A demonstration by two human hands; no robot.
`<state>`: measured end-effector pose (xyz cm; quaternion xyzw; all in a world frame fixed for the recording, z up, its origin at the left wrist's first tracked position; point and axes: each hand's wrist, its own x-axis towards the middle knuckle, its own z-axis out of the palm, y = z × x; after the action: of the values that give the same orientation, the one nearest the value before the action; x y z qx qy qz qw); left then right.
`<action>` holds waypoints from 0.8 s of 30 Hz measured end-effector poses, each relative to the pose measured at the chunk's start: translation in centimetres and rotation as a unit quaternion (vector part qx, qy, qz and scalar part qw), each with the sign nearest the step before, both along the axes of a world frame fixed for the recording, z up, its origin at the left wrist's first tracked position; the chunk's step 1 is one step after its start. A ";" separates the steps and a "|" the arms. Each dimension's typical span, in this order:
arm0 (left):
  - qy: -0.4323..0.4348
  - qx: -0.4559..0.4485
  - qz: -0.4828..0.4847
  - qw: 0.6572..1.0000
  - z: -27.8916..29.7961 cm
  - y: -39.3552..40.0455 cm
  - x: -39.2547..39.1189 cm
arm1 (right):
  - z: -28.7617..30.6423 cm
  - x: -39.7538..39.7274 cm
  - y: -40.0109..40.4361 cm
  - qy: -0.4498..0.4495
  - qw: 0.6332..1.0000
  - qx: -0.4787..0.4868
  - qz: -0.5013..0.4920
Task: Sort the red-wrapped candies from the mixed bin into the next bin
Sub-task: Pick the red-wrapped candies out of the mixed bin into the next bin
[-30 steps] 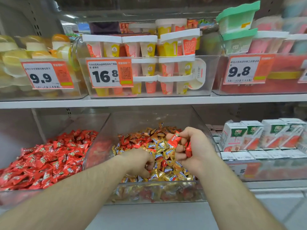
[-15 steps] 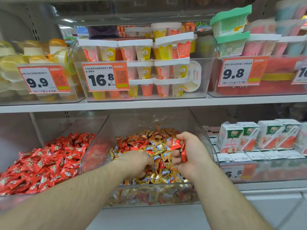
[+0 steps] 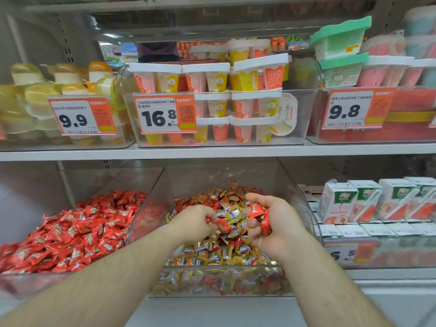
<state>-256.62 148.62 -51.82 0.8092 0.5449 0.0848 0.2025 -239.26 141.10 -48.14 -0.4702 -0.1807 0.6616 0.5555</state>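
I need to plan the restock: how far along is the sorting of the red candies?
Partly done. The left bin already holds a big pile of red candies. In hand: the right hand holds several red ones, and the left hand pinches another over the mixed bin. Left: red wrappers still show among the gold and brown candies there.

Left hand (image 3: 197,221) fingers curled, right hand (image 3: 271,223) cupped palm-up
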 end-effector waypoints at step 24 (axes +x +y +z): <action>-0.410 -0.022 0.351 0.842 1.6 -2.8 -22.7 | 5.1 -24.2 6.0 -0.234 0.921 -0.009 0.311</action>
<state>-279.36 145.84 -50.24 0.4511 0.6615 0.4620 0.3815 -263.43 147.10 -43.02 -0.5372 -0.4365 0.6735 0.2595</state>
